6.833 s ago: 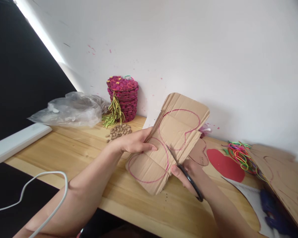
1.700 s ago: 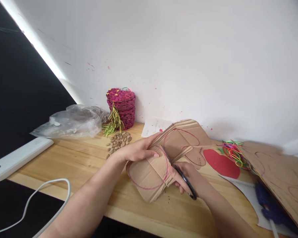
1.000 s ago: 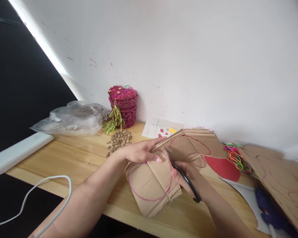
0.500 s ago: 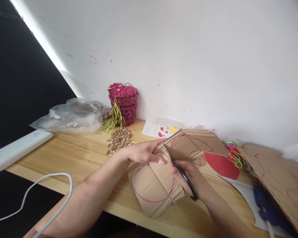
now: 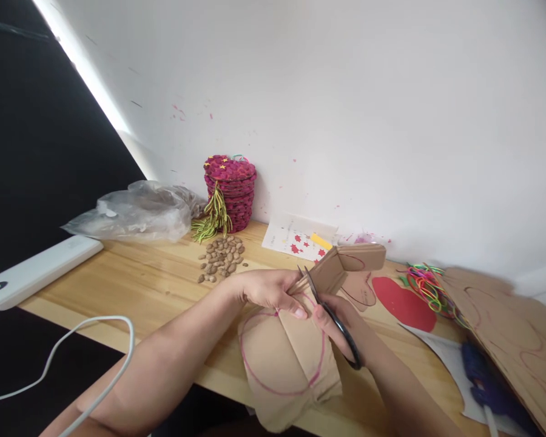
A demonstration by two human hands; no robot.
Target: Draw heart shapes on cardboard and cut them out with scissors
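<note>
My left hand (image 5: 277,294) grips a folded piece of brown cardboard (image 5: 279,358) with a pinkish-purple curved outline drawn on it. Its thumb presses on top near the outline's upper part. My right hand (image 5: 341,325) is closed around black-handled scissors (image 5: 348,340). Their blades point up and away from me, slightly apart, at the cardboard just beyond my left thumb. A bent flap of the same cardboard stretches up and to the right past the blades. The right hand's lower fingers are partly hidden.
Behind my left arm lie brown seeds or beans (image 5: 221,256), a crumpled plastic bag (image 5: 141,212) and a purple woven basket (image 5: 231,197) with a tassel. To the right are a red paper shape (image 5: 403,303), colourful cords (image 5: 430,288), a blue glue gun (image 5: 485,376) and a large cardboard sheet (image 5: 514,340).
The cardboard's near part has dropped lower towards me, and its far flap has swung and folded so it looks narrower. Both hands keep their grips. The view has shifted slightly.
</note>
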